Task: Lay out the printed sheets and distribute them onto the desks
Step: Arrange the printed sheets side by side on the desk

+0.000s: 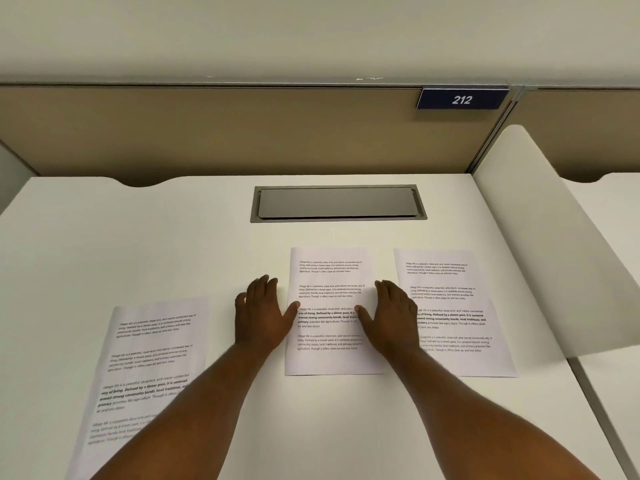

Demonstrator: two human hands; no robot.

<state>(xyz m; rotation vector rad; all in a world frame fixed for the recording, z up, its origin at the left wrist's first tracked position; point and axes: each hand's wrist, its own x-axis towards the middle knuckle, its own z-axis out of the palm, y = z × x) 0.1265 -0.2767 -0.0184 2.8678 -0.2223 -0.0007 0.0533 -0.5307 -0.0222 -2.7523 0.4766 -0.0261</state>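
Head view: I am looking down on a white desk (214, 237) with three printed sheets lying flat on it. The middle sheet (330, 271) is sitting straight in front of me, just below a grey hatch (337, 202) let into the desktop. My left hand (261, 315) is lying palm down, fingers spread and flat, on the bare desk just beside that sheet's left edge, with the thumb reaching onto the paper; it is gripping nothing. My right hand (394, 315) is resting the same way, opened flat, over the sheet's right edge, its thumb pressing on the printed lines and its outer side covering the left margin of the right sheet (457, 292). That right sheet is lying close beside the middle one, near a white divider (540, 237) that is rising between this desk and the next. The left sheet (149, 348) is lying well apart, nearer to me, slightly tilted, and my left forearm is crossing its lower corner. A blue plate (462, 99) reading 212 is hanging on the tan back panel.
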